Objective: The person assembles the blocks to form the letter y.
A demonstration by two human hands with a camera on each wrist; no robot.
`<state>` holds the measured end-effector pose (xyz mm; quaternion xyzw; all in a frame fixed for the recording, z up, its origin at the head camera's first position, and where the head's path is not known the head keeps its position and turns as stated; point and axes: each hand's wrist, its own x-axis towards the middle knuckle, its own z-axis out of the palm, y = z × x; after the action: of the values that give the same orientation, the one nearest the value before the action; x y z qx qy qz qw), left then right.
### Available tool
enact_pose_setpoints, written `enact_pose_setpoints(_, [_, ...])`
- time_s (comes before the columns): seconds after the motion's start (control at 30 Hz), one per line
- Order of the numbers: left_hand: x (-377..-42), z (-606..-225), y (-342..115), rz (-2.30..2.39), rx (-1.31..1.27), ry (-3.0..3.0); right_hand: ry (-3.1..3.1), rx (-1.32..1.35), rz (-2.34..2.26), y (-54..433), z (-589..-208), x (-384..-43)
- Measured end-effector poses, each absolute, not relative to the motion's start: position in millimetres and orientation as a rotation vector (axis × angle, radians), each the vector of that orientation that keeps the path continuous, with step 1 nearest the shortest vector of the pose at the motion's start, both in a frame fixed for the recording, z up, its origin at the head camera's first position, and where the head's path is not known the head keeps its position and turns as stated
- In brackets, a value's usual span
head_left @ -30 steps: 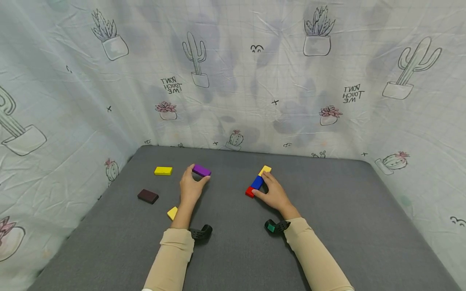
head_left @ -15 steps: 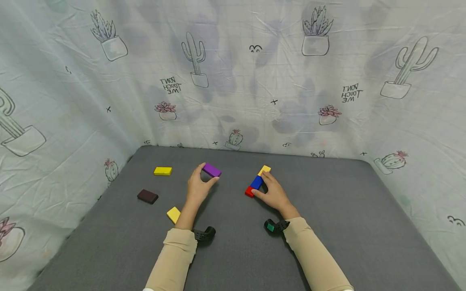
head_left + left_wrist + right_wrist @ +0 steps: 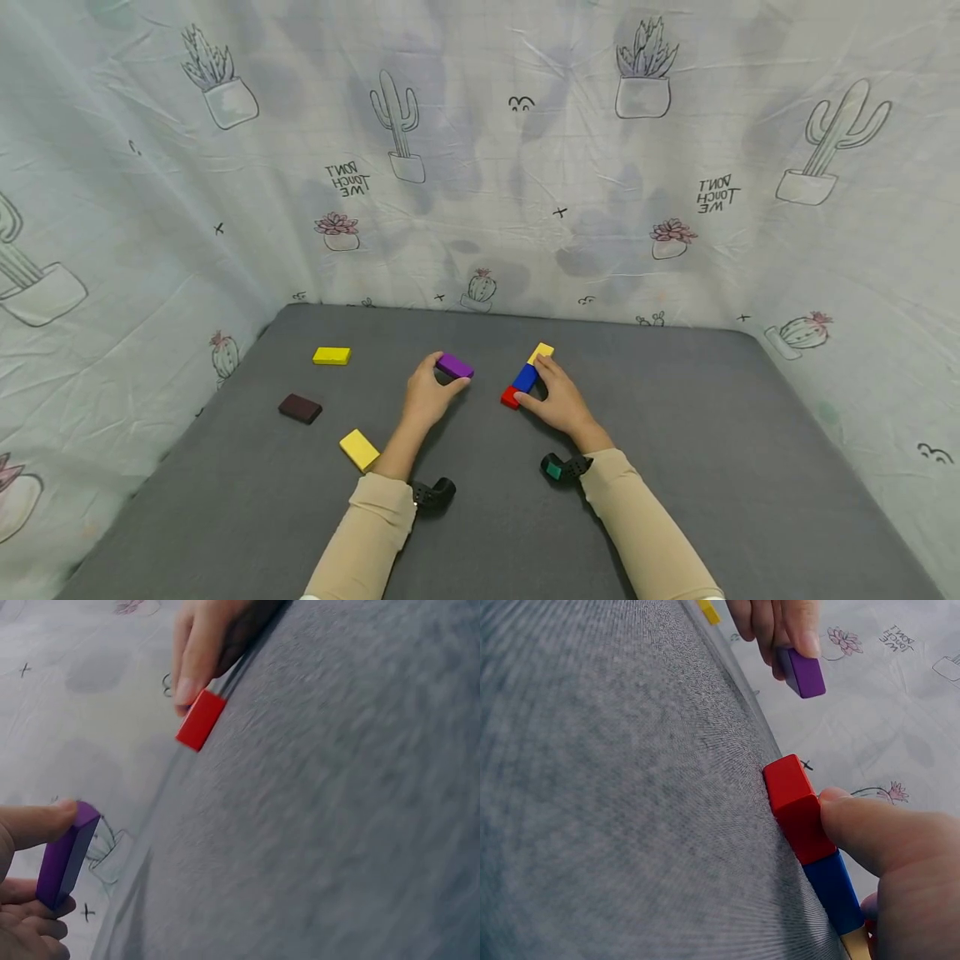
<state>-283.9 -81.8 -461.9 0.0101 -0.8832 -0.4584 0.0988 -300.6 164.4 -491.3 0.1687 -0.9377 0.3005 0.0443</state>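
Note:
My left hand [image 3: 427, 398] pinches a purple block [image 3: 456, 367] between thumb and fingers, to the left of a short row of blocks. In the left wrist view the purple block [image 3: 67, 859] is held at its two ends, raised over the grey cloth. A red block [image 3: 509, 397], a blue block [image 3: 526, 378] and a pale yellow block [image 3: 542, 353] lie end to end in a slanting row. Along that row my right hand [image 3: 561, 404] holds on, its thumb against the red block [image 3: 802, 817] and its fingers by the blue and yellow ones, partly hidden.
On the grey table [image 3: 675, 467], a bright yellow block [image 3: 332, 357] lies at the back left, with a dark brown block [image 3: 300, 408] in front of it. Another yellow block [image 3: 358, 450] sits beside the left wrist. A cactus-print curtain [image 3: 480, 150] encloses the back and sides.
My left hand has carried the purple block rightward, closer to the row, and slightly toward me at the end. My right hand has stayed on the row.

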Motion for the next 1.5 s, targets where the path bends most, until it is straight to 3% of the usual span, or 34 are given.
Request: enact_pose_setpoints(1.5, [-281.2,-479.6,-36.1,-1.373,-0.062,-2.614,-2.836,0.511,0.894,160.1,-494.0,-300.6])
